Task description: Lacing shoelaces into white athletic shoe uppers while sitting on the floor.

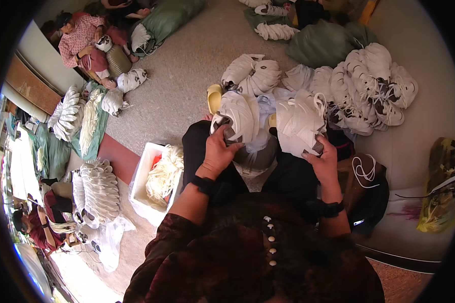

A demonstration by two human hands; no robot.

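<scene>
My left hand point(218, 154) is closed on the near end of a white shoe upper point(240, 115), thumb on its dark lining. My right hand point(324, 157) grips a second white shoe upper point(299, 121) by its grey-brown edge, and a white lace loop stands up at its far right side. The two uppers are held side by side, a little apart, above my lap. Between and below them shows a rounded grey-brown object point(258, 156), partly hidden, with pale plastic over it. What exactly lies under the uppers I cannot tell.
A white box point(141, 174) of cream laces stands by my left leg. Piles of white shoe uppers point(364, 86) lie ahead and right, near green sacks point(321, 44). A yellow slipper point(214, 98) shows ahead. Two people point(83, 40) point(40, 222) sit at the left among more uppers.
</scene>
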